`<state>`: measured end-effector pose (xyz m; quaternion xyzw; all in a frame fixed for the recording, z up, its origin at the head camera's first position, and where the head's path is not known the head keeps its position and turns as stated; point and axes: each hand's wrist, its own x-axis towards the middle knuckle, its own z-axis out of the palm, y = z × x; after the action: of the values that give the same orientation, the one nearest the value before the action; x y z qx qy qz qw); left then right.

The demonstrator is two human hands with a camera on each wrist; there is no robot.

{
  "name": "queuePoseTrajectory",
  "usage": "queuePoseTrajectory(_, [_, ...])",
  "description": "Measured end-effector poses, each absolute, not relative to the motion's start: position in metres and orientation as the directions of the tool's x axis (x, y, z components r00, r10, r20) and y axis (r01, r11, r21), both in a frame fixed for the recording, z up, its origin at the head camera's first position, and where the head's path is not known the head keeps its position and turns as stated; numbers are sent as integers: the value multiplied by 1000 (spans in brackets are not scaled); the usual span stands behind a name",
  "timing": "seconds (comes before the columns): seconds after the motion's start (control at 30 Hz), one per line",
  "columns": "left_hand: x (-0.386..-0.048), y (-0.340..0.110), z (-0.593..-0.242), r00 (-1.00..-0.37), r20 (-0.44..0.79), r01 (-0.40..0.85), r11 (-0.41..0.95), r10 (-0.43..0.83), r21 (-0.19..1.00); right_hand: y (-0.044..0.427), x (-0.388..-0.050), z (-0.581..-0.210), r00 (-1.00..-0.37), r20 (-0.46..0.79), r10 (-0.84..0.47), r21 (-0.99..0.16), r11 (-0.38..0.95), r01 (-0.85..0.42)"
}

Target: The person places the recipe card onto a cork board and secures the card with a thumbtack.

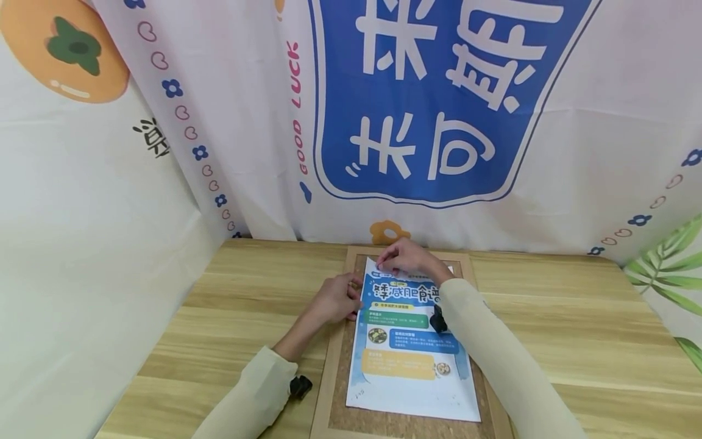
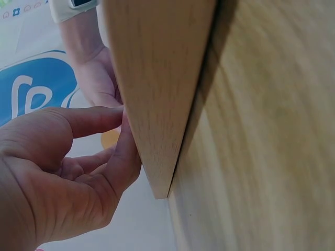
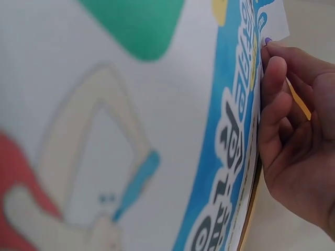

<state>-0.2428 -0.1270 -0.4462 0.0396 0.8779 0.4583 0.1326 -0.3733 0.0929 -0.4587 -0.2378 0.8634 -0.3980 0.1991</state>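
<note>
A printed poster (image 1: 406, 390) lies on a wood-framed cork board (image 1: 345, 390). At its upper left corner, my right hand (image 1: 408, 257) pinches a small purple thing (image 3: 268, 40) between thumb and finger, the other fingers curled. My left hand (image 1: 336, 297) is at the poster's left edge, over the frame's left side. In the left wrist view, the left hand (image 2: 78, 167) has bent fingers and two fingertips close together at the frame (image 2: 157, 78); whether they hold anything is hidden. The right wrist view has the right hand (image 3: 303, 115) beside the poster (image 3: 172, 78).
The board lies on a wood-grain table (image 1: 241, 305), its far end near the table's back edge. Behind hangs a printed cloth (image 1: 263, 201) with a blue sign pattern. A white cloth (image 1: 109, 244) is on the left.
</note>
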Motion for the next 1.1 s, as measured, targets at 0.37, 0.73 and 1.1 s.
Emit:
queuePoseTrajectory(0.37, [-242,-127,-447,-960,-203,-55,580,194,812,86,-371,-458,-847,-192,-495,-743,637,-204])
queuePoseTrajectory(0.73, [-244,-128,-448,-962,-189,-37,591,196,806,86,-376,-460,-864,-219,-453,-755,640,-144])
queuePoseTrajectory(1.1, [-243,-127,-446,-961,-182,-26,590,206,807,91,-374,-461,-864,-211,-458,-786,605,-128])
